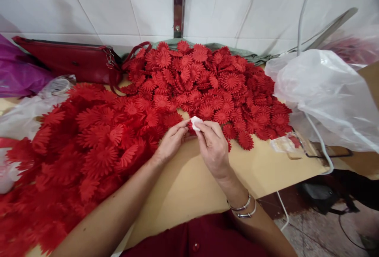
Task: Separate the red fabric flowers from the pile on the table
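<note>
In front of me, my right hand [213, 146] pinches a small white piece [196, 123] with a ruffled edge, which looks like a bit of cloth or a small white flower. My left hand [174, 139] is close beside it, fingers curled and pressed together, its fingertips at the left edge of the white piece. Red shows just behind those fingertips, but whether they grip a red piece is hidden. Just beyond both hands lies a heap of red fabric flowers [207, 111] with notched petals. Another heap of larger red flowers [100, 158] spreads beside my left arm.
A red handbag [68, 61] and a purple bag [20, 71] stand at the back left. Clear plastic [328, 95] hangs over the right side, with a pale cable [318, 130]. The wooden tabletop [251, 170] ends at a right front edge. A tiled wall [148, 4] rises behind.
</note>
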The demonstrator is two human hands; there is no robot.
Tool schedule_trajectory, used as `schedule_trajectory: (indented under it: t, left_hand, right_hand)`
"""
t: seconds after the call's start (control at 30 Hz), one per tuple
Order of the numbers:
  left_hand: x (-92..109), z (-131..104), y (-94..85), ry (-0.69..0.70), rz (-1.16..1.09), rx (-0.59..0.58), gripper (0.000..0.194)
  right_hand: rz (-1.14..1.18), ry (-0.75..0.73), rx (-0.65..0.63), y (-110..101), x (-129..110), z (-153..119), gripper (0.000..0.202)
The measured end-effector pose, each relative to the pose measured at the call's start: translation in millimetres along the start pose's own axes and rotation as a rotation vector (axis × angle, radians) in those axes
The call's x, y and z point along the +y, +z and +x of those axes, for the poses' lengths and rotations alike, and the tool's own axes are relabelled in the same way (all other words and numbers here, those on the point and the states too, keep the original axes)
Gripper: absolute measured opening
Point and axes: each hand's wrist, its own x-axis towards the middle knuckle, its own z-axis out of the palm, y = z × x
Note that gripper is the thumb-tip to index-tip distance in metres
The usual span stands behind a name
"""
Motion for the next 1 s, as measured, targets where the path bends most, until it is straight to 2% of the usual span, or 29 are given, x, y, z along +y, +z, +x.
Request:
schedule_trajectory:
  t: [0.17,0.27,0.37,0.5,0.63,0.73,0.83,0.93,1.0]
  left_hand:
    - [-3,2,-3.3,-0.022,0.004,-0.012,0.045]
    - [1,2,-0.7,-0.024,-0.085,0.051,0.043]
    - [7,2,3.0,-0.037,-0.163,0.128,0.04]
    - [10,3,6.0,-0.006,-0.145,0.148,0.036]
    - [7,2,5.7,0.038,-0.064,0.148,0.033]
    - [6,1,4.2,0.134,0.097,0.14,0.026]
    - [5,0,3.4,0.215,0.204,0.101,0.022]
    - [7,-2,4.0,0.162,0.171,0.032,0.026]
    - [10,-5,5.0,0.121,0.209,0.008,0.029]
  right_hand:
    - [0.025,0.011,-0.058,-11,2,6,0.03]
    - [-0.045,0.049,0.054,-33,5,8,0.026]
    - [-0.2,0.135,0.14,-66,14,2,0.023]
    - [-0.532,0.314,0.005,-111,37,-23,0.021]
    - [-0.717,0.444,-0.142,-135,61,-48,0.024]
    - [-0.758,0.459,-0.144,-136,66,-51,0.031]
    - [-0.708,0.366,-0.075,-126,53,-38,0.031]
    - [-0.499,0.283,-0.05,-108,30,-18,0.028]
    - [-0.307,0.271,-0.096,-94,16,-5,0.03]
